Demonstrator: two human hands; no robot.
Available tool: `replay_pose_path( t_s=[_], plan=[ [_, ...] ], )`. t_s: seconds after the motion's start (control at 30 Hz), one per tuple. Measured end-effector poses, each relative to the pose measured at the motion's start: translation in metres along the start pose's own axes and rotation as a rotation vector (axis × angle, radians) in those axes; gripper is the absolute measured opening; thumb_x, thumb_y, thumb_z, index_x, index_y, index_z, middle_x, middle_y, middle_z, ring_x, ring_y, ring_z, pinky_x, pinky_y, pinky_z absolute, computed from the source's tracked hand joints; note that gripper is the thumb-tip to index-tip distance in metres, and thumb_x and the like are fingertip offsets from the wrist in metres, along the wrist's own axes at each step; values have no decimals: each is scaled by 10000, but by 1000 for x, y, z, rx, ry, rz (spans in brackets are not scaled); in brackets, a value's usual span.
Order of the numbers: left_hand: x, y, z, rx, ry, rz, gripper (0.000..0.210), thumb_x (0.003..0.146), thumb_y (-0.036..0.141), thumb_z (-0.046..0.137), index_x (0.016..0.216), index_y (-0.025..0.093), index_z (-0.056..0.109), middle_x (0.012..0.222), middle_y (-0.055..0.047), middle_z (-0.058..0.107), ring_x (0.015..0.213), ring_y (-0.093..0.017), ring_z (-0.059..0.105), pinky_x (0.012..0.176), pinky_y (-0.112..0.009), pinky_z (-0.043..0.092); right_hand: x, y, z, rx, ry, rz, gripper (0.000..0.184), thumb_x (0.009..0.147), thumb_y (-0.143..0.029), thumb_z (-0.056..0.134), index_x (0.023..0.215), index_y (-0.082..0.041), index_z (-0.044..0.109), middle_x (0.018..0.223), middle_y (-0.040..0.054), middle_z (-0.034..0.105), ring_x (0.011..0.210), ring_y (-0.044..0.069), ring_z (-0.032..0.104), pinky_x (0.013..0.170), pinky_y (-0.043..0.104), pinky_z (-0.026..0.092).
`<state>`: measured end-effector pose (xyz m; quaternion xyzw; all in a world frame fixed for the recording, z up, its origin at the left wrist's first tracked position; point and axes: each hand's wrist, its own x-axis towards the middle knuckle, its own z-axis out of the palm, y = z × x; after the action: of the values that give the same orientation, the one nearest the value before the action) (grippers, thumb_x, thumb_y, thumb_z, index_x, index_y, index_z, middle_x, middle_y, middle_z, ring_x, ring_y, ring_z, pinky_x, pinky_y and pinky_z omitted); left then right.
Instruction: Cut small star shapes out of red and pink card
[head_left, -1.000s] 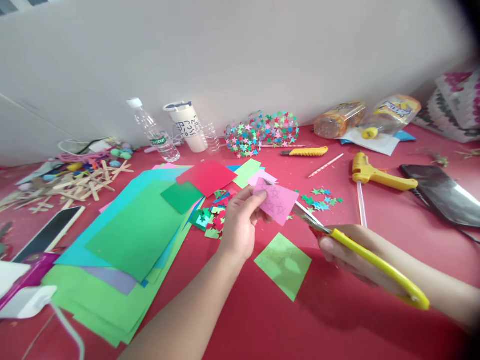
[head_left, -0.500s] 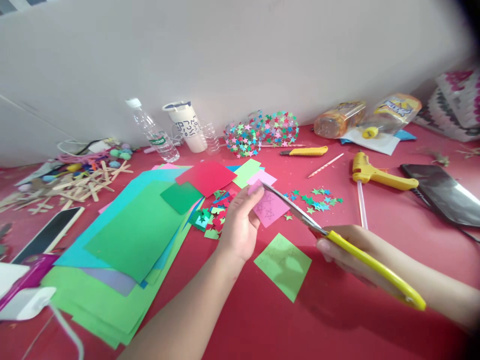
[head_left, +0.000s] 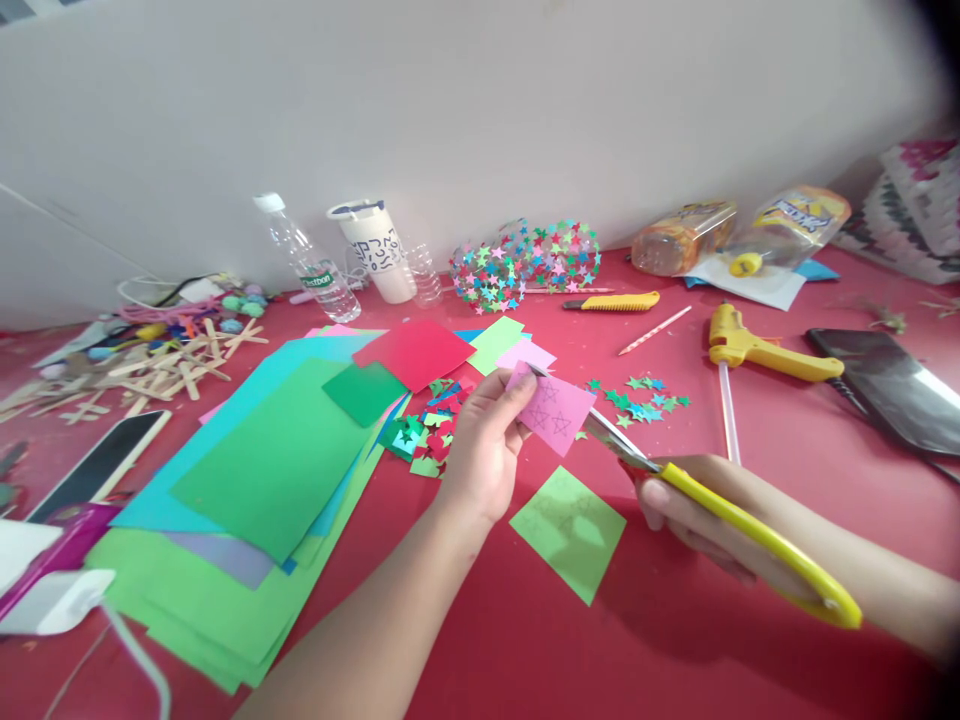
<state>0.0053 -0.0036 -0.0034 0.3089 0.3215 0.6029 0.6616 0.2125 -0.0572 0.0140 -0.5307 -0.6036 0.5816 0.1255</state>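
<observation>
Between the thumb and fingers of my left hand point(head_left: 489, 440) is a small pink paper square point(head_left: 553, 410) with stars drawn on it in dark lines. My right hand point(head_left: 694, 505) grips yellow-handled scissors point(head_left: 757, 530). Their blades meet the pink paper and run partly behind it, so I cannot tell how far apart they are. Below, a light green paper square point(head_left: 568, 535) with faint star outlines lies on the table. Left of my left hand is a pile of green and red paper scraps point(head_left: 431, 440). Small cut stars point(head_left: 637, 400) lie scattered beyond the scissors.
Stacked coloured sheets point(head_left: 262, 470) cover the left side of the red table point(head_left: 517, 650). Further back stand a water bottle point(head_left: 319, 270), a tumbler point(head_left: 375, 250) and star-covered clear pieces point(head_left: 525, 265). A box cutter point(head_left: 619, 302), glue gun point(head_left: 772, 350) and black phone-like device point(head_left: 892, 385) lie right.
The pink paper has turned in my left hand and shifted slightly right, now covering part of the blades, which earlier lay in front of it. The light green square stays in place.
</observation>
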Motion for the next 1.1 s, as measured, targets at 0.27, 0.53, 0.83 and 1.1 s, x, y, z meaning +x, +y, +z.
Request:
replay_pose_path(
  t_s=[0.27, 0.53, 0.83, 1.1],
  plan=[
    [-2, -1, 1, 11, -25, -5, 165, 753, 269, 817, 711, 194, 676, 705, 26, 631, 661, -87, 591, 630, -184, 484, -3, -1, 0, -56, -11, -21, 724, 764, -954, 318, 694, -236, 382, 471, -111, 313, 381, 56, 287, 388, 188, 211],
    [-2, -2, 1, 9, -26, -5, 171, 746, 263, 820, 714, 194, 666, 701, 27, 628, 663, -92, 596, 649, -194, 482, -1, 4, -1, -67, -12, -34, 709, 808, -926, 299, 670, -235, 379, 481, -95, 352, 382, 59, 299, 372, 197, 196],
    [0, -1, 1, 8, 3, -18, 120, 735, 238, 807, 758, 179, 705, 729, 5, 682, 676, -112, 630, 658, -220, 480, -5, -8, 7, -42, 138, -66, 677, 795, -894, 441, 637, -235, 444, 456, -94, 349, 376, 74, 303, 356, 212, 209],
    [2, 7, 0, -26, 83, -72, 146, 674, 165, 775, 800, 172, 702, 743, 8, 731, 679, -113, 687, 654, -199, 537, 1, 5, 0, -69, 98, -42, 640, 813, -855, 481, 640, -250, 361, 510, -87, 338, 401, 85, 318, 355, 206, 227]
  ],
)
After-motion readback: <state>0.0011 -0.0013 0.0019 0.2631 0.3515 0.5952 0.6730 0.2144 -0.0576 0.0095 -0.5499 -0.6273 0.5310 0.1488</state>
